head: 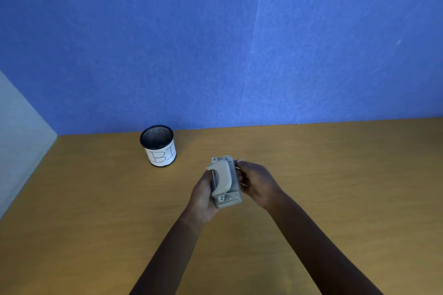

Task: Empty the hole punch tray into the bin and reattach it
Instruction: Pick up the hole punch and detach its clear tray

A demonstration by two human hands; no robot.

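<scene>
Both hands, left (203, 195) and right (257, 183), are clasped around the hole punch (225, 181) above the bench (335, 175); the bin (159, 146) is seen beyond.

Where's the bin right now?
Head view, left of centre: the bin stands on the desk near the blue wall, beyond and left of the hole punch.

Two bare forearms, no sleeves, hands (230, 189) ungloved

Single head view, looking forward and down over desk (335, 175) (close), facing blue wall (215, 43).
</scene>
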